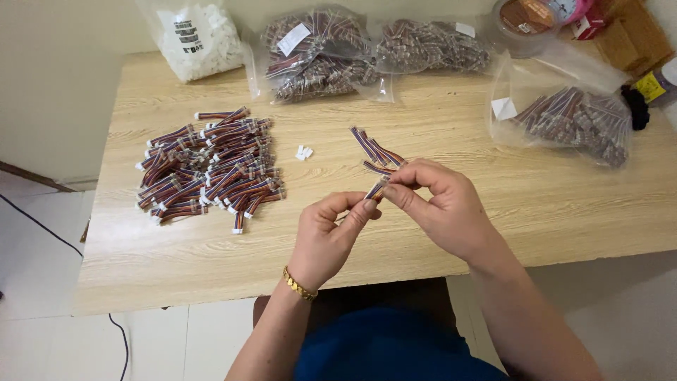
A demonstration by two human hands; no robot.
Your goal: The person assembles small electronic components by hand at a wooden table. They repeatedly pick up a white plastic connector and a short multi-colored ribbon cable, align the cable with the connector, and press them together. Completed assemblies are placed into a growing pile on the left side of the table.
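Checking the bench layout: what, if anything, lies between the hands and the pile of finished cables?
Nothing visible. Bare table separates the left hand and right hand, which pinch a ribbon cable, from the pile; the white connectors lie farther back.

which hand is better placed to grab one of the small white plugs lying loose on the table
Left, probably. The white plugs lie left of both hands, nearer the left hand. The right hand is farther off and its fingers pinch the wire bundle.
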